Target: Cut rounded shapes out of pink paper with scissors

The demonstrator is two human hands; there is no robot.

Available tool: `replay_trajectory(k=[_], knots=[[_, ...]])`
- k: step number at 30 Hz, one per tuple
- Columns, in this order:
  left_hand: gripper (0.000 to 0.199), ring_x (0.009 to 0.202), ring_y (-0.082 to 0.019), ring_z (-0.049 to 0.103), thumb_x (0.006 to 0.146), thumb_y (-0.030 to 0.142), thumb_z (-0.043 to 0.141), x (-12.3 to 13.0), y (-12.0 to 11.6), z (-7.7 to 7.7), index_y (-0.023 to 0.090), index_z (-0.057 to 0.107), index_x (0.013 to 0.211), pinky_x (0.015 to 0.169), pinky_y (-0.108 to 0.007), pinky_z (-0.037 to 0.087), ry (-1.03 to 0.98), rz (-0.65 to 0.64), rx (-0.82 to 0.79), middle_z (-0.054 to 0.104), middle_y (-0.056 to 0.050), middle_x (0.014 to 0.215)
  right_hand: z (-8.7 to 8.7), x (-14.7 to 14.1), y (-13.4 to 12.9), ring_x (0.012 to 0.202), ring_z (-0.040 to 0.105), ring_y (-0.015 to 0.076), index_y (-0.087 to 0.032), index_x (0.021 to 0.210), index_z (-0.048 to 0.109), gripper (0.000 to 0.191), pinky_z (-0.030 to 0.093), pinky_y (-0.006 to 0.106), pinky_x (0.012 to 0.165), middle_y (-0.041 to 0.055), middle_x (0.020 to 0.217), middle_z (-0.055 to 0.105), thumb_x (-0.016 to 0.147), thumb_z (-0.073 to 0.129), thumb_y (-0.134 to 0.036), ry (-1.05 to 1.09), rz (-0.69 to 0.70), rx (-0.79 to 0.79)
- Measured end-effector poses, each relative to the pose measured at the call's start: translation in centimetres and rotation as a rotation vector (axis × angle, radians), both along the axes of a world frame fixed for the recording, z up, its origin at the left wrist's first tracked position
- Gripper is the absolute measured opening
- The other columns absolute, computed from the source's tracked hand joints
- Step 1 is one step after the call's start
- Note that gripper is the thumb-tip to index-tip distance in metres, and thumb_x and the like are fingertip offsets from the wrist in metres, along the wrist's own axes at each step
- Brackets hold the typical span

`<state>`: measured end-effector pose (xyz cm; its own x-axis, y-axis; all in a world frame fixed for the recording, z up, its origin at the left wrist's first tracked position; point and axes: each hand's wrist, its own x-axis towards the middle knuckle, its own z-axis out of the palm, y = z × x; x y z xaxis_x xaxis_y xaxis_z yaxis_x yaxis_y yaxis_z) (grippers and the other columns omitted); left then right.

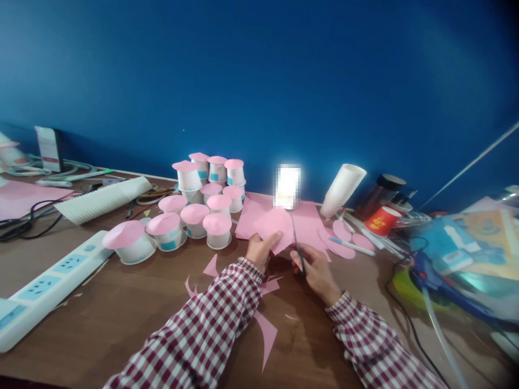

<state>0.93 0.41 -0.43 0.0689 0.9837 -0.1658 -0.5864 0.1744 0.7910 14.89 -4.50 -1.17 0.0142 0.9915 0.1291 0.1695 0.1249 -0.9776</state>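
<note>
My left hand (pixel 260 249) pinches a piece of pink paper (pixel 277 226) with a rounded upper edge, thumb on top. In my right hand (pixel 315 268) is a pair of scissors (pixel 299 251), its blades pointing up along the paper's right side. Whether the blades touch the paper is hard to make out. Behind the held piece lie larger pink sheets (pixel 249 216). Pink offcuts (pixel 266 337) are scattered on the brown table (pixel 308 346) around my forearms. Cut pink rounds (pixel 343 249) lie to the right, with a pen (pixel 352 246) across them.
Several white paper cups with pink tops (pixel 166 229) stand at left, some stacked. A white power strip (pixel 52 286) lies nearer. Nested white cups (pixel 344 189) lean by the blue wall. At right are a red cup (pixel 381 221) and a blue glue gun (pixel 441 286) with a cord.
</note>
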Motion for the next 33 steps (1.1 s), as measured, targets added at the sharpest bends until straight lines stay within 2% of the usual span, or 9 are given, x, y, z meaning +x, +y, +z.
replay_trajectory(k=[13, 19, 26, 33], knots=[[0.039, 0.065, -0.020, 0.067, 0.056, 0.030, 0.084, 0.10, 0.03, -0.08, 0.006, 0.069, 0.083, 0.061, -0.029, 0.054, -0.005, 0.010, 0.007, 0.072, -0.012, 0.072, 0.02, 0.04, 0.08, 0.047, 0.049, 0.0111, -0.014, 0.100, 0.066, 0.037, 0.042, 0.023, 0.045, -0.0019, 0.057, 0.054, 0.081, 0.064, -0.045, -0.026, 0.002, 0.009], [0.042, 0.067, -0.020, 0.067, 0.053, 0.030, 0.086, 0.12, 0.02, 0.02, 0.007, 0.070, 0.084, 0.064, -0.028, 0.054, -0.031, 0.010, 0.021, 0.073, -0.012, 0.076, 0.16, -0.03, 0.06, 0.047, 0.049, 0.0107, -0.014, 0.099, 0.066, 0.036, 0.042, 0.022, 0.044, -0.0018, 0.057, 0.054, 0.081, 0.064, -0.045, -0.015, -0.003, 0.013], [0.039, 0.064, -0.019, 0.066, 0.055, 0.032, 0.084, 0.03, -0.05, -0.07, 0.006, 0.069, 0.078, 0.061, -0.030, 0.053, 0.043, -0.008, 0.026, 0.071, -0.011, 0.070, 0.19, -0.02, 0.02, 0.047, 0.050, 0.0106, -0.013, 0.100, 0.066, 0.038, 0.043, 0.022, 0.045, -0.0015, 0.058, 0.055, 0.080, 0.065, -0.046, -0.001, 0.001, 0.004], [0.041, 0.068, -0.021, 0.067, 0.054, 0.033, 0.084, 0.08, 0.07, -0.41, 0.005, 0.070, 0.079, 0.065, -0.032, 0.054, 0.027, -0.032, 0.064, 0.072, -0.014, 0.075, 0.18, -0.06, -0.01, 0.049, 0.052, 0.0107, -0.014, 0.099, 0.066, 0.038, 0.044, 0.021, 0.045, -0.0002, 0.061, 0.058, 0.079, 0.065, -0.046, 0.027, 0.000, -0.002]])
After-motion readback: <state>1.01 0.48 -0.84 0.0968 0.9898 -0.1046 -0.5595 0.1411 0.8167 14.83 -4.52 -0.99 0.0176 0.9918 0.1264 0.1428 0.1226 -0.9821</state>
